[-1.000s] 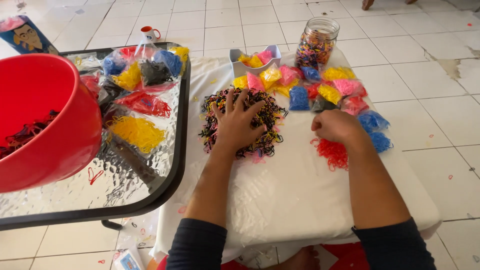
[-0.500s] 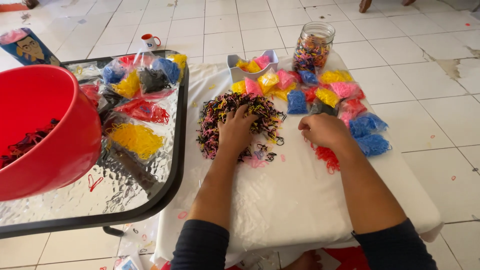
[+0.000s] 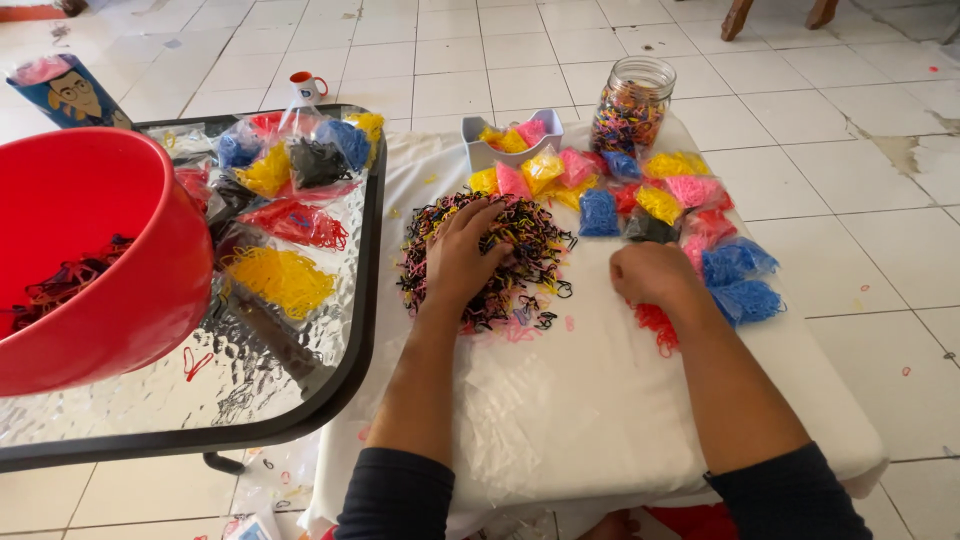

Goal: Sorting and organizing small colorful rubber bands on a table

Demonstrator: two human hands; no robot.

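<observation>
The mixed pile of small rubber bands point(image 3: 490, 255) lies just left of the blue bags point(image 3: 740, 280). The left hand point(image 3: 462, 255) rests spread upon it; the right hand point(image 3: 650, 275), closed, covers red bands point(image 3: 657, 325) between pile and bags.

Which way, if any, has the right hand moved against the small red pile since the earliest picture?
Cannot tell. The right hand rests closed on the small red pile beside the blue packets, as earlier; the apparent shift matches the camera's own movement.

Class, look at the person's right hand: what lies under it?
Red rubber bands poke out beneath the right hand on the white cloth. The hand covers the rest, so the heap's extent stays hidden.
</observation>
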